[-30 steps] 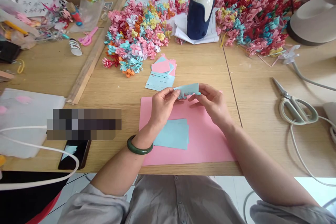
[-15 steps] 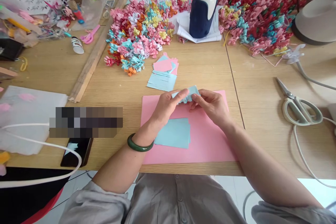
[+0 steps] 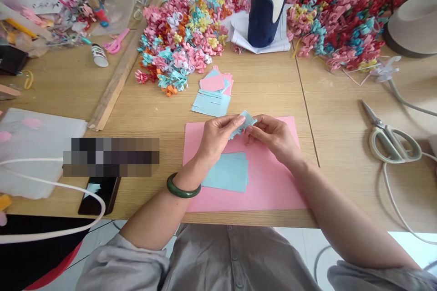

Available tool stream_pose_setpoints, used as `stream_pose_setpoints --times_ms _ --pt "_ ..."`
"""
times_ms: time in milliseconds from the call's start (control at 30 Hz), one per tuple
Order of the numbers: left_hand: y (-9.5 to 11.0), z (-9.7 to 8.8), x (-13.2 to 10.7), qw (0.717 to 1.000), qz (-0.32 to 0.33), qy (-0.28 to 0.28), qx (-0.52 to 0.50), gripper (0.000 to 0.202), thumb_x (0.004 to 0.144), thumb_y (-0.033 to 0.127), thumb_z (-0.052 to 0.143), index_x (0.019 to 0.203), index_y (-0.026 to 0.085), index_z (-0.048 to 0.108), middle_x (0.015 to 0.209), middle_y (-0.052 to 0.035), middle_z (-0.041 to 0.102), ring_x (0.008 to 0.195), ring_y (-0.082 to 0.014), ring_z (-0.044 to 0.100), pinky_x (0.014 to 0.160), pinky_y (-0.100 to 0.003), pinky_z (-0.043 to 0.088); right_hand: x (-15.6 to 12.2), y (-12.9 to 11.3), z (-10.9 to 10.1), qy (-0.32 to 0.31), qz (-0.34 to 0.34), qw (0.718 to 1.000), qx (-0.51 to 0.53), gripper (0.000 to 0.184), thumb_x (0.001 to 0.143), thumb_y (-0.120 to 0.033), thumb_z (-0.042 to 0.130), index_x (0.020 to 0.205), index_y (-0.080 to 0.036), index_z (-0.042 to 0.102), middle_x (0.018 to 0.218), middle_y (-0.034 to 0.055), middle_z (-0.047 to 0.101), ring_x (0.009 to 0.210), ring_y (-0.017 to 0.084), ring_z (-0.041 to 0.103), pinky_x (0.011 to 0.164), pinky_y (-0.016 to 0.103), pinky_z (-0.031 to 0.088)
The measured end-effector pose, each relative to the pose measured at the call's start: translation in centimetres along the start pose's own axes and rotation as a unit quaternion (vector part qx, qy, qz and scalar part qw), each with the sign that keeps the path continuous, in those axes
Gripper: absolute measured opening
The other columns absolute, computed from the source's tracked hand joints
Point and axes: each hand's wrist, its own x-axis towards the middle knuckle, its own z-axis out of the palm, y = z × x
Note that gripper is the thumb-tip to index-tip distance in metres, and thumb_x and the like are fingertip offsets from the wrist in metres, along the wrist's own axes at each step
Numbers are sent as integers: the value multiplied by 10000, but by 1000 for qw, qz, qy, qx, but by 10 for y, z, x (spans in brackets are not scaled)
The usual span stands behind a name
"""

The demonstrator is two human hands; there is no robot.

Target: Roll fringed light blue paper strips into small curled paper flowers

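Observation:
A small piece of light blue paper [image 3: 247,119] with a fringed, curled lower edge is held between my two hands above a pink sheet [image 3: 273,182]. My left hand [image 3: 220,132] pinches its left part, thumb on top. At its right edge, the thumb and fingers of my right hand [image 3: 273,134] are closed on the fringe. Below the hands, flat blue paper pieces [image 3: 227,173] lie stacked on the pink sheet. Beyond the hands are a slit blue paper [image 3: 210,103] and some pink cards [image 3: 212,83].
Piles of curled paper flowers [image 3: 191,32] lie at the back, beside a navy bottle [image 3: 264,13]. Scissors [image 3: 389,134] rest on the right. A wooden strip [image 3: 118,77], a phone [image 3: 99,195] and a white cable [image 3: 68,186] are on the left.
The blue paper has turned and tilted in my fingers, its top corner now pointing up. My right fingers have shifted slightly along its edge. The view has moved a little.

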Motion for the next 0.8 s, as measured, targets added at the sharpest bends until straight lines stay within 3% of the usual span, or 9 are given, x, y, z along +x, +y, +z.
stream_pose_setpoints --times_ms 233,300,400,467,700,800 --pt "0 1 1 999 26 37 -16 296 811 460 711 713 181 727 665 -5 696 654 -132 642 648 -248 517 -2 -2 0 -2 9 999 -44 430 797 -553 707 619 -177 599 653 -4 624 596 117 635 644 265 561" --pt "-1 0 2 999 25 36 -23 303 819 458 702 715 174 719 680 -13 708 667 -142 659 679 -262 530 -2 -3 0 14 12 998 -58 419 797 -552 707 643 -177 604 651 1 625 607 123 636 641 271 567" --pt "-2 -1 2 999 26 21 -4 306 830 464 691 731 176 721 684 -11 711 642 -130 635 637 -251 509 -1 -2 1 66 3 998 -18 386 733 -526 779 855 -187 642 800 17 680 688 149 676 654 304 606" --pt "-2 -1 0 999 38 15 25 300 829 468 694 732 186 724 679 -4 706 630 -122 619 600 -237 491 1 -1 1 67 0 998 14 434 713 -513 799 962 -195 641 881 31 702 739 163 699 698 336 626" --pt "3 1 -3 999 49 12 19 315 860 465 660 775 168 719 734 -30 737 676 -158 706 694 -274 559 1 -2 -1 74 8 996 -38 405 794 -540 714 653 -182 589 575 -23 596 527 113 621 583 271 561" --pt "3 0 -1 999 36 17 -5 265 855 431 675 787 181 730 881 -46 765 816 -175 723 762 -290 566 0 -2 -1 73 13 997 -31 350 783 -514 738 728 -183 637 648 -11 639 607 123 643 644 280 581"
